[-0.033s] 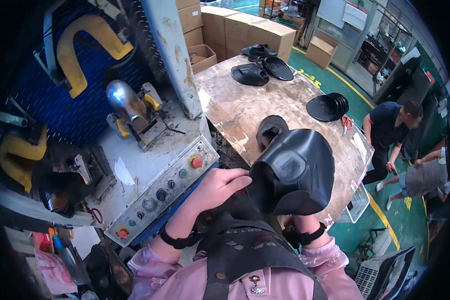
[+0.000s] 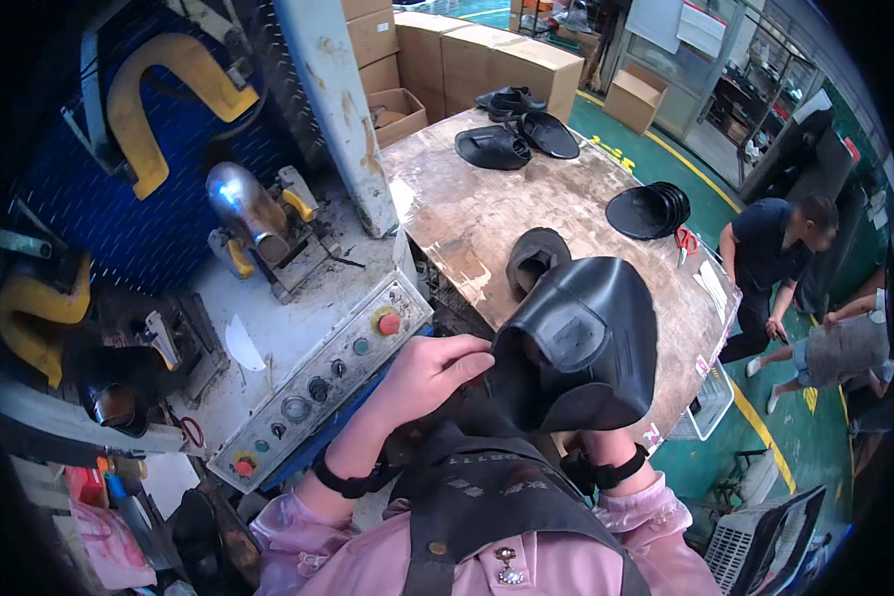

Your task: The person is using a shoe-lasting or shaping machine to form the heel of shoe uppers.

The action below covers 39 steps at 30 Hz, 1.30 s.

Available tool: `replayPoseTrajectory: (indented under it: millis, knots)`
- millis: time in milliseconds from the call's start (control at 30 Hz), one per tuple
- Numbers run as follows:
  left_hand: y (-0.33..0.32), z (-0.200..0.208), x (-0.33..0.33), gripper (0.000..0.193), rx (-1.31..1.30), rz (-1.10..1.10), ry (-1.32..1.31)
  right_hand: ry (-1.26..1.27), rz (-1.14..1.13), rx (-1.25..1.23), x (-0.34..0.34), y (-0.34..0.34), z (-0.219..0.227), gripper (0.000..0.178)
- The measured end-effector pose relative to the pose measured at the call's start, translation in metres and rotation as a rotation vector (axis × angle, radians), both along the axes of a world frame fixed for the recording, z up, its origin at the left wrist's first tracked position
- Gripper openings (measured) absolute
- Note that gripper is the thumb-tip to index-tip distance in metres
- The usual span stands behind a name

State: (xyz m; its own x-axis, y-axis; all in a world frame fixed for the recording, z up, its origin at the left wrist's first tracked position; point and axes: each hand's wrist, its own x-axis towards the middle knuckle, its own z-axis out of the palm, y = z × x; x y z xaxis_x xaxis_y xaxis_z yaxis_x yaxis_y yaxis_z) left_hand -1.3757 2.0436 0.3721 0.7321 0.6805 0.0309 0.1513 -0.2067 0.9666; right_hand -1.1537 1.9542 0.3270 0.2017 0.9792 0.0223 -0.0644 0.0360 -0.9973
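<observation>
In front of my chest I hold a black leather shoe upper (image 2: 606, 318), its opening facing left and toward me. My left hand (image 2: 435, 375) is closed, with thumb and fingertips pinching the upper's left edge. From below, my right hand (image 2: 606, 445) reaches up behind the upper and supports it; its fingers are mostly hidden by the leather. Just beyond the upper, another dark upper (image 2: 541, 260) stands on the worn table (image 2: 447, 219).
To the left is a machine with a shiny metal shoe form (image 2: 243, 204), yellow clamps (image 2: 174, 99) and a button panel (image 2: 318, 387). On the table lie stacked black uppers (image 2: 646, 212) and red-handled scissors (image 2: 685, 243). Cardboard boxes (image 2: 507, 70) stand behind; two people (image 2: 770, 258) are at right.
The shoe upper has tilted slightly in my hands, and its opening shows a little more. Both hands keep nearly the same place.
</observation>
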Motion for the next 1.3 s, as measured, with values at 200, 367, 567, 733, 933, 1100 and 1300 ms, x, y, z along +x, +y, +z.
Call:
replayPoseTrajectory:
  millis: [200, 367, 567, 733, 933, 1100, 1300]
  knots:
    - [-0.003, 0.043, -0.004, 0.029, 1.015, 0.002, -0.197, -0.280, 0.009, -0.162, -0.018, -0.004, 0.056, 0.044]
    - [-0.013, 0.050, 0.016, 0.024, 1.301, -0.337, -0.017, 0.517, 0.086, 0.070, -0.003, -0.025, 0.009, 0.046]
    - [-0.008, 0.052, 0.033, 0.016, 1.218, -0.523, 0.044, 0.482, 0.198, 0.089, 0.003, -0.032, 0.011, 0.045]
    - [-0.014, 0.051, 0.043, 0.021, 1.234, -0.608, 0.101, 0.444, 0.283, 0.114, 0.006, -0.036, 0.014, 0.045]
    - [-0.012, 0.031, 0.056, 0.020, 1.020, -0.612, -0.021, -0.840, 0.361, 0.222, 0.025, -0.046, 0.029, 0.033]
    - [-0.013, 0.000, 0.058, 0.023, 0.615, -0.674, -0.057, 0.703, 0.665, -0.397, 0.000, -0.066, -0.060, 0.026]
    - [-0.015, -0.033, 0.064, 0.025, -0.004, -0.582, 0.142, 0.302, 0.397, -0.520, 0.006, -0.081, -0.028, 0.022]
